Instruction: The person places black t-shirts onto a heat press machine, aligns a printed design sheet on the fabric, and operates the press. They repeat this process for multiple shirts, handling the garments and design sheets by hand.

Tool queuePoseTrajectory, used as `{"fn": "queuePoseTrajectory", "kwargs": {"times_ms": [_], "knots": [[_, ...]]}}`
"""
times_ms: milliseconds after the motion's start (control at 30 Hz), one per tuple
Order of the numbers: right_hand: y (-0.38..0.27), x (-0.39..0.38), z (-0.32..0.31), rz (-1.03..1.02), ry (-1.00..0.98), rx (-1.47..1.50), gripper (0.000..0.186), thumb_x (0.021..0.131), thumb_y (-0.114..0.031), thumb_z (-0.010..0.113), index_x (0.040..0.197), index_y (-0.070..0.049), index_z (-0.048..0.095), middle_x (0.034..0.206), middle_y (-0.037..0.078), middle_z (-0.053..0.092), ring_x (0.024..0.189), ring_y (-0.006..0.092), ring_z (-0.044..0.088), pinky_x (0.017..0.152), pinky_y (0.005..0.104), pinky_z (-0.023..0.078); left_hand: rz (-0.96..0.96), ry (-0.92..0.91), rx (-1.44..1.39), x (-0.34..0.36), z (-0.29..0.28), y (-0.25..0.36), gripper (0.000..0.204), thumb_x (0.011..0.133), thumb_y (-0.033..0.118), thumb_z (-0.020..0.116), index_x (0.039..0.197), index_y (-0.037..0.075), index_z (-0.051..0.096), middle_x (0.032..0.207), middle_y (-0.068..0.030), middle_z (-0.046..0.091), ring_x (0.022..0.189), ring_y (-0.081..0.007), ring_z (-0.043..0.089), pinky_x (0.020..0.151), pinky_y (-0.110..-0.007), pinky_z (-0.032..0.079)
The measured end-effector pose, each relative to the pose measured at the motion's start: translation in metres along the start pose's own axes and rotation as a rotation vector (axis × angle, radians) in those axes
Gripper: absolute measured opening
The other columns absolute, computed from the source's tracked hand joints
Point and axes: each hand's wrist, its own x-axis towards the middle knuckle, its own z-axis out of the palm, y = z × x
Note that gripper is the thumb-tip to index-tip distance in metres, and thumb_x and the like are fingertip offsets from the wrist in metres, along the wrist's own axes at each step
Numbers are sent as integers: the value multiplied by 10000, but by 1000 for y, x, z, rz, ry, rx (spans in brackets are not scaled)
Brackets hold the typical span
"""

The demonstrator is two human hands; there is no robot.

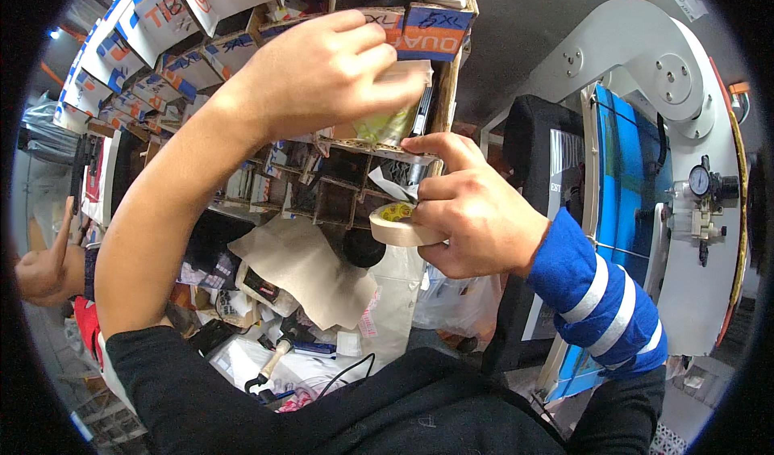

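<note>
While gripped in the right hand (472, 221), round beige tape roll (395, 227); left hand (322, 72) flat against the cardboard shelf (387, 144).

The person wears a black top, its dark fabric filling the view at six o'clock. The left hand (322, 68) ends a bare forearm, the black sleeve pushed up toward seven o'clock. By the right hand (472, 213), at four o'clock, sits a bright blue cuff banded with pale grey-white stripes.
</note>
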Motion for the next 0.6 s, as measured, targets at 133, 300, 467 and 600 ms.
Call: {"fn": "queuePoseTrajectory", "kwargs": {"times_ms": [133,300,467,600], "knots": [[1,-2,7,-2,11,16,206,528,-86,766,730,-69,729,745,48,637,1198,433,565,990,577,430,-104,22,-152,4,-4,-8,326,831,167,637,1150,115,602,911,-45,679,936,-220,680,891,-361,535],[-4,-4,8,-3,-34,28,195,520,-96,778,707,-71,727,749,44,642,1227,434,550,1001,587,422,-114,-19,-237,6,-6,-9,374,772,135,715,1127,88,607,975,-69,678,960,-265,662,879,-389,532],[-9,-6,7,-14,-54,-21,181,542,-96,778,716,-71,734,742,39,645,1278,437,527,1025,596,412,-152,-24,-235,11,-9,-5,381,765,134,721,1125,79,608,969,-79,683,953,-266,669,872,-389,538],[-11,-6,5,-8,-82,-59,180,570,-99,773,743,-66,741,763,42,657,1292,433,521,1042,586,409,-224,-69,-143,15,-14,4,282,814,158,662,1080,86,604,920,-60,698,943,-218,690,872,-362,544]]}}
